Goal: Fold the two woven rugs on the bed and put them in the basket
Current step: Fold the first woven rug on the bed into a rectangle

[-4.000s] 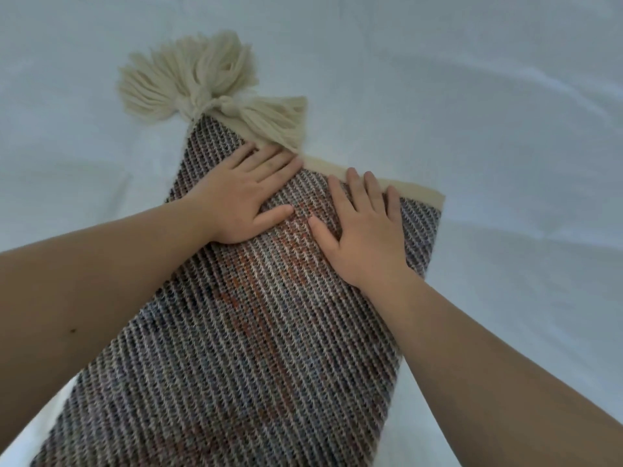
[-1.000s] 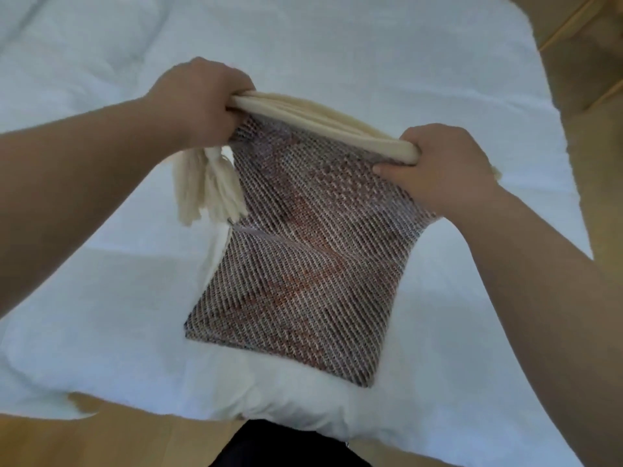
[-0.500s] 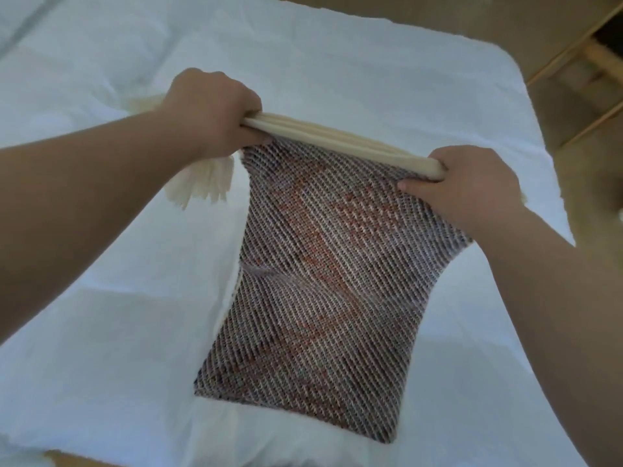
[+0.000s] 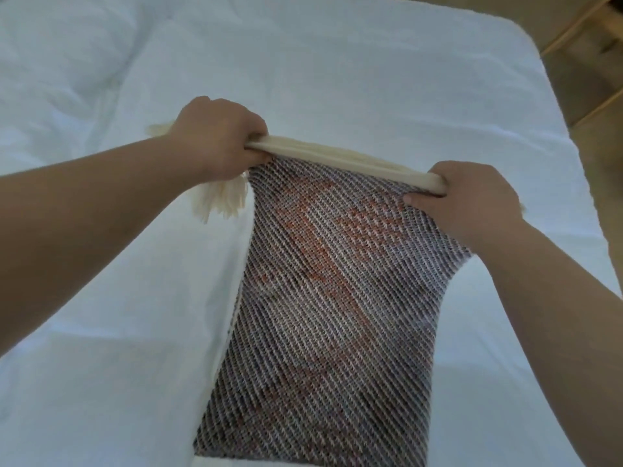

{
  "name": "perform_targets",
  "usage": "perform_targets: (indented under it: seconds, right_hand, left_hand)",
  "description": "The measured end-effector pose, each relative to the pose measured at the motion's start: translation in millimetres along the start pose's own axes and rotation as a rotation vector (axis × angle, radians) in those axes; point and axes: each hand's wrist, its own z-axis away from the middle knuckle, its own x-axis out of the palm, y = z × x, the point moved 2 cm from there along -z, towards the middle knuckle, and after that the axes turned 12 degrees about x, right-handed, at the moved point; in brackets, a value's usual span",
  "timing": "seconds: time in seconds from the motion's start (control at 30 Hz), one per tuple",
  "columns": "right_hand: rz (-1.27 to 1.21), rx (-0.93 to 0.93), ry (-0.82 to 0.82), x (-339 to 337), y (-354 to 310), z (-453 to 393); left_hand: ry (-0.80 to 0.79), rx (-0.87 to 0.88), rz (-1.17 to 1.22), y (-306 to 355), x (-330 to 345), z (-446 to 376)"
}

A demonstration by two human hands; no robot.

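Across the centre of the frame: woven rug (image 4: 333, 318), folded, hanging from its cream top edge down to the lower middle, bottom fold lying on the bed (image 4: 387, 79)
Left hand (image 4: 219, 138): fingers curled round the rug's upper left corner
Right hand (image 4: 472, 197): fingers curled over the cream edge at the upper right corner, thumb pressed on the weave
Tassel (image 4: 220, 202): cream, dangling just below the left hand
Bed edges: rounded corner at upper right, wooden floor (image 4: 586, 85) beyond it
Open room: wide white bedding at left, top and right of the rug
Basket: not in view
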Motion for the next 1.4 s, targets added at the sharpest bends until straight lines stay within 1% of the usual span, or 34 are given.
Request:
perform_targets:
  seconds: [0.07,0.1,0.17,0.27,0.33,0.4,0.5,0.67,0.77,0.83,0.93,1.0,1.07,1.13,1.2,1.23,1.3,1.33,1.4]
  right_hand:
    - [-0.034,-0.002,-0.080,10,5,1]
    - [-0.041,-0.002,-0.117,15,9,3]
    - [-0.051,-0.015,-0.168,25,13,14]
    - [-0.061,-0.070,-0.187,36,13,41]
    - [0.012,-0.118,-0.211,45,15,66]
    - [0.049,-0.187,-0.240,61,20,94]
    - [0.039,-0.290,-0.258,86,30,138]
    - [0.041,-0.310,-0.304,117,38,204]
    - [0.102,-0.353,-0.337,133,40,233]
    - [0.099,-0.364,-0.341,144,42,247]
    - [0.106,-0.325,-0.360,157,50,253]
    - [0.118,-0.331,-0.385,160,54,251]
    - [0.091,-0.349,-0.351,156,54,247]
    - [-0.026,-0.358,-0.254,149,47,239]
    - [-0.134,-0.330,-0.114,143,34,225]
    - [-0.135,-0.305,-0.041,142,29,217]
    - [-0.074,-0.237,0.030,146,20,200]
    - [-0.035,-0.205,0.020,150,17,191]
    - [0.054,-0.152,-0.078,164,18,179]
  left_hand:
    - [-0.017,0.028,-0.050,4,11,5]
    - [-0.011,0.077,-0.084,9,17,9]
    - [0.018,0.230,-0.160,18,29,25]
    - [0.053,0.405,-0.174,31,47,63]
    - [0.016,0.461,-0.156,40,61,92]
    - [-0.014,0.494,-0.151,46,73,118]
    - [-0.024,0.507,-0.120,52,81,161]
    - [-0.070,0.536,-0.092,74,101,236]
    - [-0.131,0.532,-0.054,86,122,269]
    - [-0.189,0.521,-0.030,94,132,279]
    - [-0.300,0.474,-0.012,113,132,276]
    - [-0.334,0.431,0.011,129,127,264]
    - [-0.252,0.432,0.055,145,124,247]
    - [-0.137,0.434,0.095,160,125,223]
    - [-0.067,0.414,0.094,169,129,193]
    - [-0.054,0.400,0.088,172,132,177]
    - [-0.091,0.376,0.056,171,137,150]
    - [-0.134,0.361,0.035,168,142,140]
    - [-0.224,0.329,0.001,162,155,130]
